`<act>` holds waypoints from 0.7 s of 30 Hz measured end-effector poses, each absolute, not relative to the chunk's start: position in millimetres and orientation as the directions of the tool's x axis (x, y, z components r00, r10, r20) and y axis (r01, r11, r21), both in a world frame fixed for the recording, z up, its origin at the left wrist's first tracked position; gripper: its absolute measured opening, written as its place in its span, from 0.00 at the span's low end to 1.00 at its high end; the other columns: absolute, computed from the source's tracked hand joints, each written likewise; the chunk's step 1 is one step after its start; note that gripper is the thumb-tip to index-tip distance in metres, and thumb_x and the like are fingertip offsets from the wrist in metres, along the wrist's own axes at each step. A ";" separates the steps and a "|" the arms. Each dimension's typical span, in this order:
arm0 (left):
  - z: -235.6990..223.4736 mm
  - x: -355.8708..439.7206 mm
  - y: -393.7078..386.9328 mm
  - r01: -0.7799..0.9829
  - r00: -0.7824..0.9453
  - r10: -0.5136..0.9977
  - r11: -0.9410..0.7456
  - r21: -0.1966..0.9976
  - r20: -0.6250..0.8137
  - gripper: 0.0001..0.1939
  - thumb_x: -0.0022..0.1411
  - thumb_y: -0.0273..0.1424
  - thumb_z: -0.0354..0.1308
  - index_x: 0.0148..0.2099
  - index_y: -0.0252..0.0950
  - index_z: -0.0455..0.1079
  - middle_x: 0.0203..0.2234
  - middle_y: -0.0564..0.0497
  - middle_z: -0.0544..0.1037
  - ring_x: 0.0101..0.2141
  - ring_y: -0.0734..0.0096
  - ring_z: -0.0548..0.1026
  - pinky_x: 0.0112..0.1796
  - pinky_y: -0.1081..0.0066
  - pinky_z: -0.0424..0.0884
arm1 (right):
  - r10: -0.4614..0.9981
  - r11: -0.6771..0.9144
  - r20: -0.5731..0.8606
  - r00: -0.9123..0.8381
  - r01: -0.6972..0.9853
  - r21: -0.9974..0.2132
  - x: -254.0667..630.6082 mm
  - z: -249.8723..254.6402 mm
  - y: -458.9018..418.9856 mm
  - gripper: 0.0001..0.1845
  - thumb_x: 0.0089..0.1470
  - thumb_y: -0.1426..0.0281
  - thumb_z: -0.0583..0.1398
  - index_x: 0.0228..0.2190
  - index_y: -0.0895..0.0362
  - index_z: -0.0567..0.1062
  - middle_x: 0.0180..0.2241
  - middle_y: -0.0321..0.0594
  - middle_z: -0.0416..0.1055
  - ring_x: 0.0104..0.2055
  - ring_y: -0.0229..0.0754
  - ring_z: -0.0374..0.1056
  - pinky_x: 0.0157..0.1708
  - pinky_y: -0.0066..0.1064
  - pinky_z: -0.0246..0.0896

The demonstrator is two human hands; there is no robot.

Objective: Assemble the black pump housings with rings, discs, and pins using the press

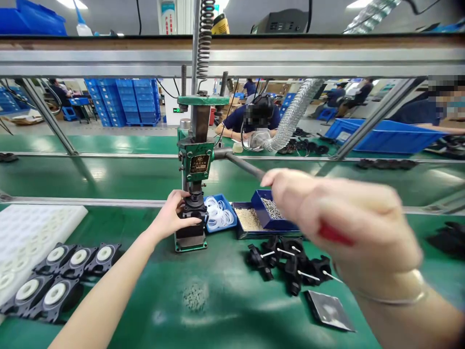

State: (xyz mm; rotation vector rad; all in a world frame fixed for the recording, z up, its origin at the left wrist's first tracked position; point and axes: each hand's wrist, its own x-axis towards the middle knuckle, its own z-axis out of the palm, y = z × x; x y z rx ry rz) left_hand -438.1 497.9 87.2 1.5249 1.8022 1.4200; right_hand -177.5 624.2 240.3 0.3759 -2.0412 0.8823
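Note:
My left hand (173,216) is closed around a black part (193,213) seated under the ram of a small green hand press (196,160). Close to the camera and blurred, my right hand (348,218) is wrapped around the red grip (332,234) at the end of the press's long lever (244,166). Just right of the press stand a blue tray of white rings (219,213) and blue trays of small metal pieces (271,209). A heap of black parts with metal pins (290,264) lies in front of those trays.
Several black square parts with white round centres (58,276) lie at the left beside a white foam tray (29,232). A flat black plate (329,310) lies at the front right. Other people work across the conveyor, near a blue bin (385,135) and a flexible duct (294,114).

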 end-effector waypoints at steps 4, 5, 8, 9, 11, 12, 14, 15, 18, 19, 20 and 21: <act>91.6 -444.6 499.4 0.485 -0.315 0.911 -0.086 0.870 0.265 0.34 0.50 0.39 0.74 0.54 0.41 0.60 0.52 0.45 0.70 0.50 0.57 0.76 0.53 0.53 0.74 | 0.056 0.683 0.775 -0.630 -0.542 -0.489 -166.1 215.7 612.4 0.19 0.64 0.72 0.53 0.21 0.55 0.66 0.18 0.34 0.61 0.23 0.39 0.59 0.46 0.48 0.63; 92.5 -446.3 499.1 0.482 -0.314 0.914 -0.081 0.872 0.258 0.35 0.50 0.39 0.74 0.54 0.41 0.60 0.52 0.44 0.70 0.49 0.57 0.77 0.52 0.53 0.74 | 0.049 0.690 0.777 -0.628 -0.541 -0.481 -167.9 215.9 609.4 0.18 0.63 0.74 0.52 0.21 0.55 0.65 0.18 0.34 0.60 0.23 0.39 0.59 0.46 0.47 0.62; 93.4 -450.6 496.5 0.477 -0.312 0.917 -0.076 0.875 0.250 0.36 0.49 0.40 0.75 0.54 0.41 0.60 0.52 0.45 0.70 0.48 0.58 0.78 0.52 0.53 0.75 | 0.005 0.726 0.779 -0.627 -0.534 -0.433 -176.8 212.5 598.6 0.15 0.58 0.76 0.53 0.21 0.54 0.65 0.18 0.33 0.58 0.24 0.39 0.58 0.43 0.45 0.62; 93.1 -451.6 495.4 0.479 -0.309 0.917 -0.080 0.874 0.253 0.36 0.49 0.40 0.75 0.54 0.41 0.60 0.52 0.45 0.70 0.48 0.58 0.78 0.52 0.53 0.75 | -0.003 0.742 0.786 -0.618 -0.529 -0.413 -179.9 207.3 594.8 0.14 0.57 0.77 0.54 0.21 0.54 0.65 0.18 0.33 0.58 0.24 0.39 0.58 0.43 0.44 0.62; 92.3 -452.7 493.7 0.493 -0.301 0.916 -0.089 0.865 0.266 0.35 0.49 0.40 0.75 0.54 0.41 0.60 0.53 0.45 0.69 0.48 0.58 0.78 0.53 0.53 0.74 | 0.003 0.768 0.814 -0.581 -0.520 -0.374 -185.4 190.7 588.3 0.11 0.54 0.78 0.54 0.22 0.54 0.65 0.19 0.33 0.58 0.25 0.39 0.57 0.44 0.45 0.62; 91.9 -452.8 493.1 0.503 -0.296 0.915 -0.094 0.859 0.273 0.35 0.49 0.40 0.75 0.54 0.41 0.60 0.53 0.45 0.70 0.49 0.57 0.77 0.53 0.53 0.74 | 0.015 0.778 0.833 -0.553 -0.517 -0.357 -187.8 180.8 585.9 0.10 0.52 0.78 0.54 0.22 0.54 0.66 0.19 0.33 0.58 0.25 0.39 0.57 0.46 0.46 0.62; 91.7 -452.3 492.7 0.516 -0.287 0.915 -0.102 0.851 0.284 0.35 0.49 0.40 0.75 0.54 0.40 0.61 0.53 0.44 0.70 0.51 0.56 0.76 0.54 0.53 0.73 | 0.043 0.788 0.873 -0.486 -0.521 -0.329 -191.9 162.4 583.1 0.09 0.51 0.78 0.54 0.23 0.55 0.65 0.20 0.33 0.59 0.26 0.39 0.58 0.48 0.48 0.61; 92.1 -451.9 492.9 0.514 -0.290 0.914 -0.102 0.852 0.284 0.35 0.48 0.39 0.75 0.54 0.40 0.61 0.53 0.44 0.70 0.51 0.56 0.76 0.55 0.53 0.73 | 0.054 0.790 0.887 -0.458 -0.524 -0.319 -193.6 155.8 582.6 0.09 0.51 0.78 0.54 0.23 0.55 0.65 0.20 0.33 0.59 0.27 0.39 0.59 0.49 0.49 0.61; 95.3 -451.3 494.7 0.495 -0.315 0.911 -0.082 0.865 0.266 0.36 0.47 0.40 0.75 0.54 0.41 0.60 0.53 0.46 0.71 0.49 0.58 0.78 0.53 0.54 0.74 | 0.057 0.796 0.908 -0.415 -0.530 -0.292 -195.8 153.2 585.0 0.11 0.53 0.78 0.54 0.22 0.55 0.64 0.20 0.33 0.59 0.27 0.39 0.59 0.50 0.49 0.61; 97.2 -451.4 495.7 0.491 -0.321 0.911 -0.074 0.868 0.259 0.37 0.47 0.40 0.75 0.54 0.41 0.60 0.52 0.46 0.72 0.48 0.58 0.78 0.53 0.54 0.74 | 0.040 0.800 0.909 -0.415 -0.532 -0.278 -194.9 159.0 586.7 0.12 0.54 0.77 0.54 0.22 0.54 0.64 0.20 0.33 0.59 0.26 0.38 0.59 0.50 0.49 0.62; 99.6 -451.3 496.5 0.491 -0.322 0.912 -0.067 0.869 0.252 0.37 0.46 0.41 0.75 0.54 0.41 0.59 0.51 0.46 0.72 0.47 0.58 0.79 0.52 0.53 0.75 | 0.006 0.803 0.905 -0.424 -0.537 -0.257 -193.0 168.0 588.5 0.13 0.56 0.76 0.54 0.21 0.54 0.63 0.20 0.33 0.59 0.26 0.38 0.59 0.49 0.48 0.63; 102.2 -450.9 497.0 0.493 -0.322 0.913 -0.063 0.868 0.249 0.38 0.46 0.42 0.75 0.53 0.41 0.59 0.50 0.46 0.73 0.46 0.57 0.79 0.51 0.53 0.75 | -0.033 0.805 0.897 -0.440 -0.544 -0.237 -190.3 179.8 590.2 0.14 0.59 0.74 0.53 0.21 0.54 0.63 0.20 0.33 0.59 0.25 0.38 0.59 0.47 0.46 0.65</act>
